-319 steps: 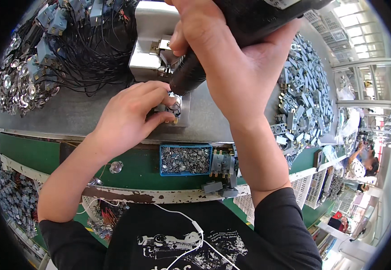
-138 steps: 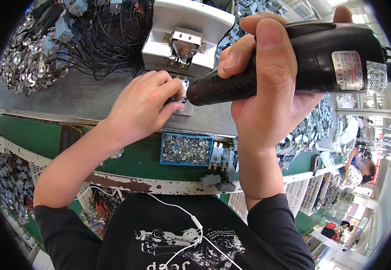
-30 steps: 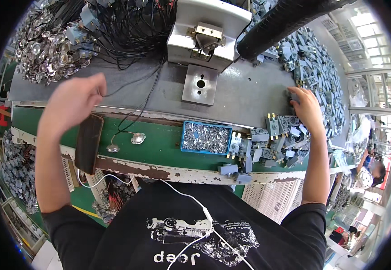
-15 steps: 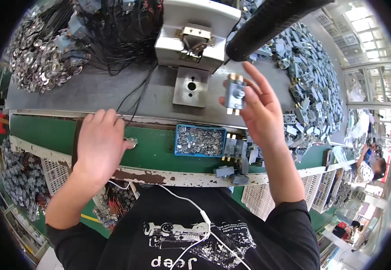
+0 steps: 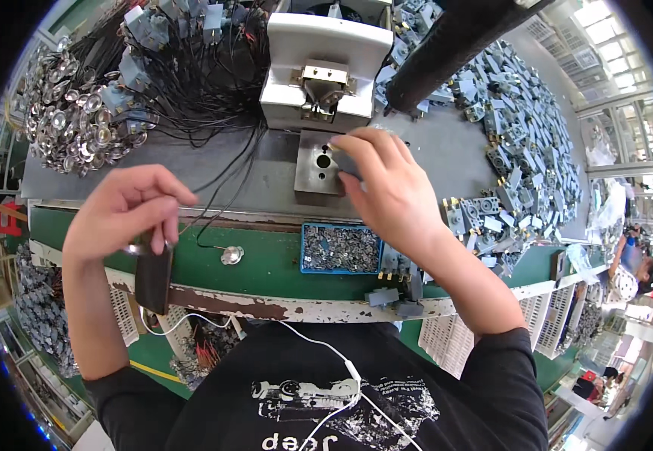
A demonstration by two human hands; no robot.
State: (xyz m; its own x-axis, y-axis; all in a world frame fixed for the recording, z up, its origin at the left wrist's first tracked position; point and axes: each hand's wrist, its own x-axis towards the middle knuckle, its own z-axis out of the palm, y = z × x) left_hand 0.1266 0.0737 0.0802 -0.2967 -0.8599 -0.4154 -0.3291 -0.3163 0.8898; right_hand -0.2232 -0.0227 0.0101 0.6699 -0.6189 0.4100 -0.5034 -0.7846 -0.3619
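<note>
My right hand [image 5: 394, 188] is closed around a grey plastic block with brass prongs [image 5: 347, 163], mostly hidden by the fingers. It holds the block at the right edge of a square metal fixture plate [image 5: 309, 169] with round holes. To the left, my left hand [image 5: 119, 214] is raised over the green bench edge, fingers curled in a pinch. A thin black wire [image 5: 217, 180] runs to its fingertips, and something shiny [image 5: 138, 246] shows beneath the hand. A round metal disc [image 5: 231, 255] lies on the green strip, a wire beside it.
Behind the plate stands a white press [image 5: 326, 49]; a thick black tube [image 5: 454, 52] slants in overhead. Grey blocks [image 5: 525, 143] are heaped at right, metal discs [image 5: 78, 124] and black wires [image 5: 213, 105] at left. A blue tray [image 5: 303, 248] of small metal parts sits in front.
My right hand has turned over and moved left with the grey block to the fixture plate. My left hand has moved left, away from the metal disc, which now lies free.
</note>
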